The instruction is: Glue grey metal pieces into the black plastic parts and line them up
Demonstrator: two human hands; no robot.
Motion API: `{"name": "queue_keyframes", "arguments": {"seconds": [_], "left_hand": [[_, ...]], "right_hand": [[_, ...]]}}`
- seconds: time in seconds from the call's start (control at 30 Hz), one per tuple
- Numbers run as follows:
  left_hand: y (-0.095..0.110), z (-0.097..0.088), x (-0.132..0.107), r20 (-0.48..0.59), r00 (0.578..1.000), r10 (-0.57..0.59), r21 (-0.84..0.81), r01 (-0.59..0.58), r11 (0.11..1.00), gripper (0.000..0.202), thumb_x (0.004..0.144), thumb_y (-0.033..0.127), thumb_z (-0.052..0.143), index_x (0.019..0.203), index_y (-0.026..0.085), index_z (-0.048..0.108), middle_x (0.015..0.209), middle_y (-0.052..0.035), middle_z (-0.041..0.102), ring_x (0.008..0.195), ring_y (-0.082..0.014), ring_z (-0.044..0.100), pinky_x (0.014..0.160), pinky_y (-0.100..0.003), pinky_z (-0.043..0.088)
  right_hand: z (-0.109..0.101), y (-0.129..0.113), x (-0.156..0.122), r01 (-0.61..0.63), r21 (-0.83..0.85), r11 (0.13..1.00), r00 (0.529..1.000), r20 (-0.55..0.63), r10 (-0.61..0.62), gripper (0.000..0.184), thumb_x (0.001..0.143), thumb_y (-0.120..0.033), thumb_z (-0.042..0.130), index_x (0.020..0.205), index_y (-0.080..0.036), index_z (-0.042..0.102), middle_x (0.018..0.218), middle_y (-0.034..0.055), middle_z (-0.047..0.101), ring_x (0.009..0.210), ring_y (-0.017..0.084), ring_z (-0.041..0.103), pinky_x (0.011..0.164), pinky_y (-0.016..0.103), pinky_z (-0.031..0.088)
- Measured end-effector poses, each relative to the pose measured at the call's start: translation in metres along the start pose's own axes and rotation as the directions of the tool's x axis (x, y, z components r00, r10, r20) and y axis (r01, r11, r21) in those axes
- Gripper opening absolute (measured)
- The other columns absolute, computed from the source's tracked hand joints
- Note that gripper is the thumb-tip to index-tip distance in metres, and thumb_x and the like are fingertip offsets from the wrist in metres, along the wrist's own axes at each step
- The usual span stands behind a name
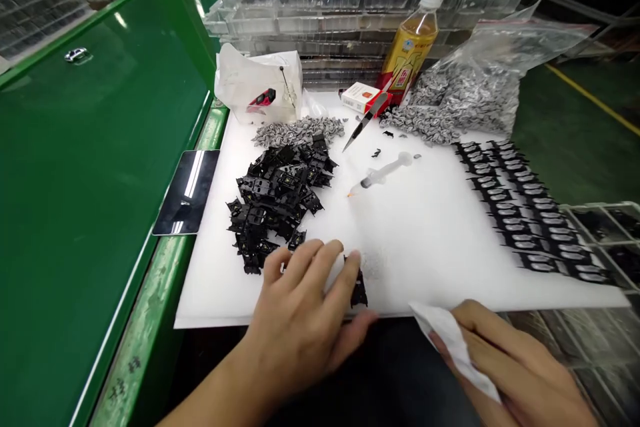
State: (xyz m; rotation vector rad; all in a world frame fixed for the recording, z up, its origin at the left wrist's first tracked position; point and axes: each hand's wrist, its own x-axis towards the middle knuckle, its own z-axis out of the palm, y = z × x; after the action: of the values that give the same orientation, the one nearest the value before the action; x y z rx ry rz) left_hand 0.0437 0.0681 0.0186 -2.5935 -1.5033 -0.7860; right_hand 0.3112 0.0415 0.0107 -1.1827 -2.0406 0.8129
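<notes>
My left hand rests at the near edge of a white foam board, its fingers curved around a small black plastic part. I cannot tell whether it grips that part. My right hand is shut on a white tissue just off the board's near edge. A heap of black plastic parts lies beyond my left fingers. A plastic syringe and a craft knife lie farther up the board. Neat rows of black parts run along its right side.
Grey metal pieces spill from a clear plastic bag. Behind the board stand stacked clear trays, a drink bottle and a white bag. A green workbench surface lies left, with a dark glass panel against the board.
</notes>
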Motion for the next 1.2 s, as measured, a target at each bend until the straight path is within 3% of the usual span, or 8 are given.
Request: {"name": "queue_keyframes", "arguments": {"seconds": [0.07, 0.13, 0.33, 0.47, 0.7, 0.9, 1.2], "left_hand": [[-0.007, 0.004, -0.001, 0.093, 0.994, -0.057, -0.011, 0.058, 0.998, 0.045, 0.103, 0.047, 0.062, 0.133, 0.015, 0.070, 0.135, -0.0167, 0.068, 0.119, -0.0355, 0.060, 0.097, -0.049, 0.034], [-0.010, 0.007, -0.003, 0.125, 0.990, -0.066, -0.040, 0.071, 0.997, 0.044, 0.104, 0.047, 0.062, 0.132, 0.015, 0.070, 0.133, -0.0167, 0.068, 0.118, -0.0352, 0.060, 0.097, -0.049, 0.034], [-0.015, 0.010, -0.003, 0.090, 0.995, -0.049, -0.087, 0.057, 0.995, 0.043, 0.103, 0.047, 0.061, 0.131, 0.016, 0.071, 0.130, -0.0155, 0.069, 0.118, -0.0323, 0.058, 0.098, -0.048, 0.032], [-0.016, 0.010, 0.000, 0.115, 0.993, -0.034, -0.078, 0.043, 0.996, 0.046, 0.104, 0.051, 0.059, 0.131, 0.015, 0.071, 0.129, -0.0139, 0.070, 0.117, -0.0306, 0.058, 0.098, -0.047, 0.031], [-0.015, 0.010, 0.000, 0.137, 0.990, -0.020, -0.062, 0.029, 0.998, 0.041, 0.108, 0.047, 0.058, 0.130, 0.015, 0.072, 0.129, -0.0117, 0.071, 0.118, -0.0278, 0.057, 0.101, -0.046, 0.031], [-0.013, 0.011, 0.001, 0.142, 0.989, -0.037, -0.060, 0.046, 0.997, 0.039, 0.108, 0.046, 0.059, 0.129, 0.016, 0.073, 0.128, -0.0101, 0.071, 0.119, -0.0269, 0.057, 0.101, -0.046, 0.032], [-0.017, 0.012, 0.000, 0.145, 0.989, 0.004, -0.063, 0.005, 0.998, 0.042, 0.107, 0.044, 0.062, 0.134, 0.014, 0.071, 0.130, -0.0123, 0.070, 0.117, -0.0285, 0.057, 0.100, -0.047, 0.031]], "right_hand": [[-0.004, 0.005, 0.022, 0.225, -0.126, 0.966, 0.967, 0.153, -0.205, 0.025, 0.095, -0.003, 0.049, 0.087, -0.021, 0.066, 0.080, 0.0040, 0.059, 0.061, 0.015, 0.052, 0.054, 0.031, 0.037], [-0.003, 0.009, 0.040, 0.336, -0.216, 0.917, 0.929, 0.238, -0.285, 0.029, 0.094, 0.000, 0.045, 0.097, -0.020, 0.064, 0.080, 0.0025, 0.057, 0.061, 0.015, 0.049, 0.055, 0.032, 0.033], [0.005, 0.017, 0.067, 0.444, -0.278, 0.852, 0.871, 0.357, -0.337, 0.028, 0.095, 0.002, 0.047, 0.105, -0.019, 0.062, 0.077, -0.0004, 0.054, 0.063, 0.015, 0.046, 0.057, 0.032, 0.031], [0.004, 0.022, 0.068, 0.463, -0.283, 0.840, 0.853, 0.399, -0.335, 0.025, 0.094, 0.000, 0.047, 0.101, -0.021, 0.059, 0.075, -0.0017, 0.053, 0.061, 0.015, 0.046, 0.056, 0.032, 0.030], [0.002, 0.022, 0.060, 0.376, -0.289, 0.880, 0.860, 0.463, -0.215, 0.019, 0.101, -0.008, 0.049, 0.092, -0.023, 0.053, 0.074, -0.0019, 0.053, 0.060, 0.014, 0.049, 0.058, 0.033, 0.031], [0.001, 0.028, 0.066, 0.464, -0.252, 0.849, 0.829, 0.462, -0.316, 0.014, 0.100, -0.009, 0.053, 0.096, -0.022, 0.057, 0.074, -0.0012, 0.056, 0.058, 0.014, 0.048, 0.055, 0.034, 0.029], [0.009, 0.017, 0.070, 0.396, -0.287, 0.872, 0.884, 0.376, -0.278, 0.024, 0.105, -0.007, 0.047, 0.089, -0.022, 0.058, 0.067, -0.0044, 0.051, 0.056, 0.012, 0.045, 0.055, 0.033, 0.029]]}}
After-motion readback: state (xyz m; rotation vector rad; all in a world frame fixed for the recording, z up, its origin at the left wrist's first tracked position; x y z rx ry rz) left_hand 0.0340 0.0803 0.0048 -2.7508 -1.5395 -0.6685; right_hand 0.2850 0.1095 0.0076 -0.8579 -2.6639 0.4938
